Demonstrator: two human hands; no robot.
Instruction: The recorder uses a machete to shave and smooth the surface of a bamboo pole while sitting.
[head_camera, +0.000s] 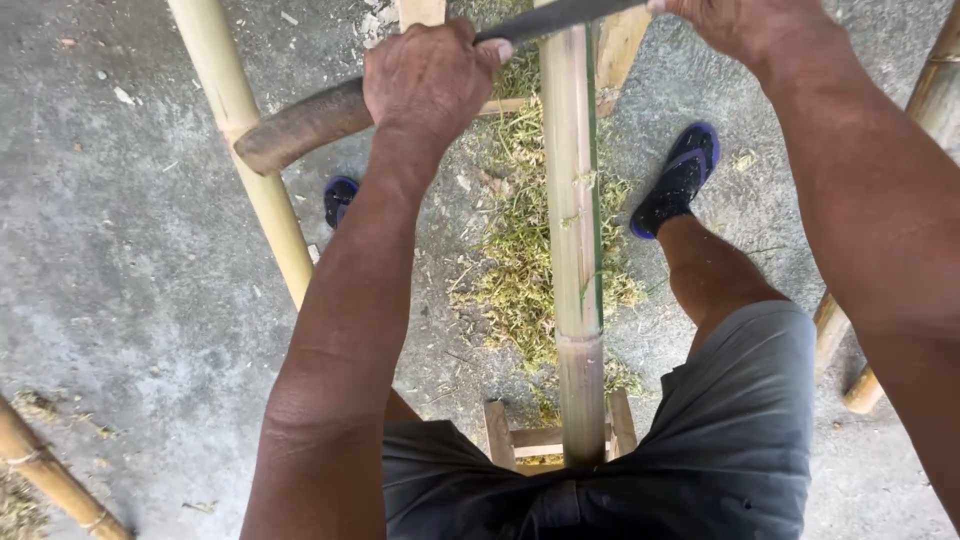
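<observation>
1. Two hands work one long dark metal blade with a thick brown wooden handle (300, 125), laid crosswise over a pale yellow-green bamboo pole (574, 250) that runs away from the person between the knees.
2. Left hand (430, 80) is clenched round the handle; right hand (745, 25) presses on the blade's far end, its fingers cut off by the frame's top edge.
3. Pole looks stiff, hollow and fairly light, with a smooth skin likely to slip; its near end rests on a small wooden stool (555, 435).
4. Blade looks heavy and rigid; the handle gives the safest hold.
5. Greenish shavings (515, 260) litter the grey concrete floor (130, 280).
6. Other bamboo poles (245, 130) lean close by on both sides, and blue-soled sandals (680, 180) flank the pole.
</observation>
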